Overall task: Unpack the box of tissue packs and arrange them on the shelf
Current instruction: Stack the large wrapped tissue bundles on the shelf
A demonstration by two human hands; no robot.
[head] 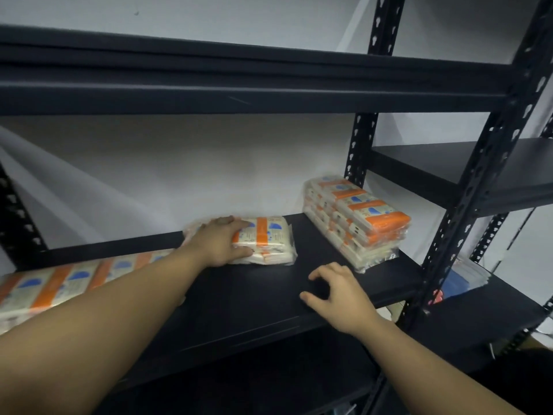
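A white tissue pack with an orange band lies flat in the middle of the black shelf. My left hand grips its left end, fingers over the top and thumb along the front side. My right hand hovers over the shelf's front part, right of the pack, fingers loosely spread and holding nothing. A stack of the same tissue packs stands at the shelf's right end by the back post. Another long wrapped row of packs lies at the left, partly hidden behind my left forearm.
The shelf above overhangs close over the working level. Black perforated uprights bound the right side. A neighbouring rack stands to the right, with blue and white packets on a lower level. A white wall is behind.
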